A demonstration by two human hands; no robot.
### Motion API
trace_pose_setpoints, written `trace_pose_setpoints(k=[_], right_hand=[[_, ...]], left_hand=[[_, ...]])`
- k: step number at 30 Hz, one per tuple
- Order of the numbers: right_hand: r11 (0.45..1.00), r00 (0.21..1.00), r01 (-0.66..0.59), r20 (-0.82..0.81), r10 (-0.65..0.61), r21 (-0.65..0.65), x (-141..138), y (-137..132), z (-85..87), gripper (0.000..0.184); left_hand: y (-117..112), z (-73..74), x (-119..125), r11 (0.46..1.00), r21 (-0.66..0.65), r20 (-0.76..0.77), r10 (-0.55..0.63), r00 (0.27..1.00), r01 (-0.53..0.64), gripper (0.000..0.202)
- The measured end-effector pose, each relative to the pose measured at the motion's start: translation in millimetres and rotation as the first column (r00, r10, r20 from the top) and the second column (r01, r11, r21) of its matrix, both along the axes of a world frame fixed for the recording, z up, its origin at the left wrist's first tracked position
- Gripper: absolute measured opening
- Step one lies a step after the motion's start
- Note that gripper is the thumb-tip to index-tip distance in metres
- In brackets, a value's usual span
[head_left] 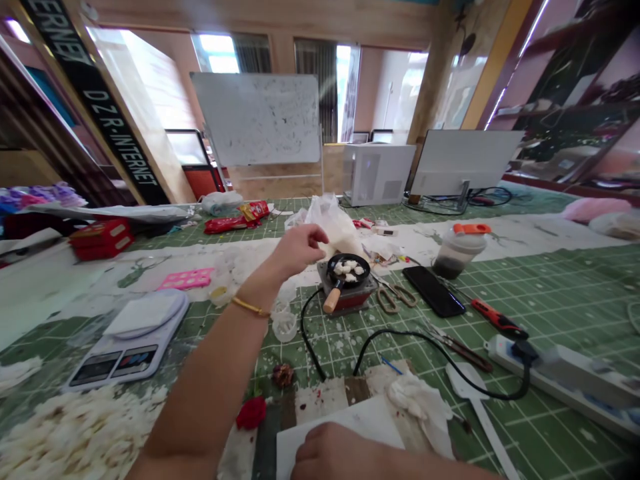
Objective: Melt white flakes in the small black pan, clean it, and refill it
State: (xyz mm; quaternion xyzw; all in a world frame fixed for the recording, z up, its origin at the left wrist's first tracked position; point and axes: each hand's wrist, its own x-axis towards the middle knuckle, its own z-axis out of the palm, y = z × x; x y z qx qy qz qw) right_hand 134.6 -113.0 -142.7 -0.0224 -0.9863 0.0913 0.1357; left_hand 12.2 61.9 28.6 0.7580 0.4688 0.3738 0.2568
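My left hand (301, 249), with a gold bracelet on the wrist, hovers just left of a small black frying pan (363, 274). Its fingers are curled, with a gap between fingertips and thumb, and I see nothing held there. White chunks (349, 269) lie in the pan, whose wooden handle (331, 300) points toward me. The pan sits on a small electric hot plate (349, 304). At the bottom edge my right hand (335, 453) rests on a white board (300, 437), its fingers curled under; anything inside them is hidden.
Scissors (395, 298), a black phone (434, 291) and a lidded shaker cup (459, 250) stand right of the hot plate. A black cord (425, 333) runs to a power strip (590, 387). On the left are a kitchen scale (131, 340) and a heap of white flakes (70, 433).
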Motion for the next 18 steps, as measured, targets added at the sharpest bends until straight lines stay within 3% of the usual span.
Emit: trace_pose_setpoints(k=[2,5,7,9,12,15,18], right_hand=[[0.997,0.998,0.054,-0.02,-0.053,0.061,3.8,-0.6,23.2,0.017],[0.96,0.961,0.26,0.075,-0.268,0.102,20.0,-0.5,64.4,0.014],[0.876,0.865,0.481,0.136,-0.482,0.041,40.9,1.8,86.4,0.013],[0.73,0.713,0.683,0.231,-0.662,-0.017,67.6,4.9,96.4,0.01],[0.519,0.473,0.854,0.369,-0.8,0.032,106.3,7.6,87.2,0.017],[0.434,0.37,0.899,0.413,-0.832,0.068,129.6,6.0,63.1,0.031],[0.402,0.353,0.915,0.417,-0.837,0.034,137.0,4.5,42.0,0.044]], left_hand=[[-16.0,-3.0,-10.5,0.999,-0.04,0.215,-0.023,0.976,0.032,0.028],[-41.0,-6.9,-19.0,0.984,-0.133,0.491,-0.038,0.87,0.118,0.028],[-54.8,-9.5,-21.7,0.95,-0.228,0.604,-0.033,0.796,0.213,0.021],[-64.6,-12.9,-23.5,0.914,-0.304,0.691,0.016,0.723,0.271,0.019],[-71.5,-19.0,-25.3,0.884,-0.344,0.78,0.081,0.621,0.316,0.024],[-72.7,-21.9,-26.3,0.86,-0.361,0.812,0.101,0.574,0.36,0.025],[-73.1,-20.1,-27.3,0.845,-0.378,0.826,0.124,0.55,0.377,0.022]])
